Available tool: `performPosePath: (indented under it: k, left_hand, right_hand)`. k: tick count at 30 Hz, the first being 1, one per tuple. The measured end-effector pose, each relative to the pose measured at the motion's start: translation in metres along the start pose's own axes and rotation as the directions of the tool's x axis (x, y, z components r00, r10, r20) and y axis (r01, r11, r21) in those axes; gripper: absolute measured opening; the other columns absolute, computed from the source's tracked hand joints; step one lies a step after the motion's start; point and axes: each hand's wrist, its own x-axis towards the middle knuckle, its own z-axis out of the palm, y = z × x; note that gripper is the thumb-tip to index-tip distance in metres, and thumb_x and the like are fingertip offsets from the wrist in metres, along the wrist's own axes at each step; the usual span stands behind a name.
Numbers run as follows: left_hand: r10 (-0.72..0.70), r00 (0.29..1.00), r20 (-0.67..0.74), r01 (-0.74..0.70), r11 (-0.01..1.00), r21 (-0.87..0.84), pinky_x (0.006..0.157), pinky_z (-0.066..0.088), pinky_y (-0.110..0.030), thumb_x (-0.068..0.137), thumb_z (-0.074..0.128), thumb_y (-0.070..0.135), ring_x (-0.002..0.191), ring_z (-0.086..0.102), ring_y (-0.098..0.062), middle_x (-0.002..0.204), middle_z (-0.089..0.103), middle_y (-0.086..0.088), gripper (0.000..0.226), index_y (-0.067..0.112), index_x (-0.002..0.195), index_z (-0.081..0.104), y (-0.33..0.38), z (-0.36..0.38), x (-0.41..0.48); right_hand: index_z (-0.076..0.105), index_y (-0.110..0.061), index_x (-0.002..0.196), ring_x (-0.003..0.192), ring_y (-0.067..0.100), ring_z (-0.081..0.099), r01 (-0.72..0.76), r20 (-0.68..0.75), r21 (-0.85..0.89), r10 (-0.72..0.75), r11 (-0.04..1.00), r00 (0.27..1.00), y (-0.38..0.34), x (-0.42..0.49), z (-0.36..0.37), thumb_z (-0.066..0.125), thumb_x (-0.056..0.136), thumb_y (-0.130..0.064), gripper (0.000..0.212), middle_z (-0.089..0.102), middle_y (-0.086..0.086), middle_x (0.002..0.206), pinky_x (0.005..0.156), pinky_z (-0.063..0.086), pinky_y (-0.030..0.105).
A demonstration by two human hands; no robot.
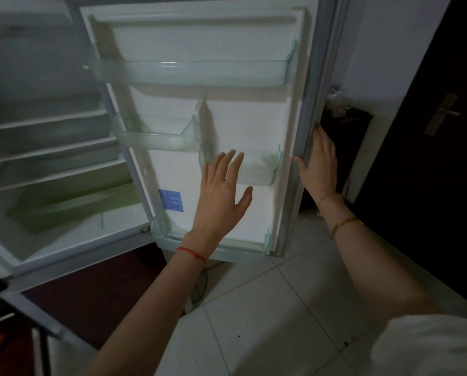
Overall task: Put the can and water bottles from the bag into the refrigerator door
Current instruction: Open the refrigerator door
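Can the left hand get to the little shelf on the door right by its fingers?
Probably yes. The left hand is open and empty, its fingertips already at the small door shelf, and nothing sits between them. The right hand rests on the door's outer edge, clear of that shelf.

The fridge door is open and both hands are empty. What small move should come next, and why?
Probably draw the left hand back to fetch a drink from the bag, which is not in view. The refrigerator door stands open, the right hand rests on its edge, and every door shelf looks empty.
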Motion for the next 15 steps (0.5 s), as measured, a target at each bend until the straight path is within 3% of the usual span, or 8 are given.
performPosePath:
  k: [3,15]
  left_hand:
    - [-0.031,0.999,-0.015,0.031,1.0,-0.003,0.122,0.019,-0.05,0.092,0.055,0.032,0.145,0.033,-0.028,0.154,0.04,-0.008,0.063,0.012,0.15,0.037,0.003,-0.01,-0.008]
    - [-0.142,0.987,-0.07,0.14,0.99,-0.031,0.12,0.028,-0.048,0.093,0.057,0.032,0.146,0.031,-0.027,0.155,0.039,-0.008,0.064,0.012,0.15,0.036,-0.002,-0.061,-0.05]
  right_hand:
    - [0.024,-0.009,0.149,0.142,0.03,0.026,0.018,0.011,0.052,-0.018,0.998,1.0,-0.001,-0.005,-0.008,0.067,0.084,-0.022,0.079,0.025,0.009,0.156,0.118,0.026,0.041]
    - [0.028,-0.006,0.147,0.143,0.023,0.025,0.143,-0.101,0.21,-0.124,0.967,0.987,-0.046,-0.046,-0.05,0.059,0.09,-0.026,0.068,0.028,0.011,0.154,0.12,0.016,0.025]
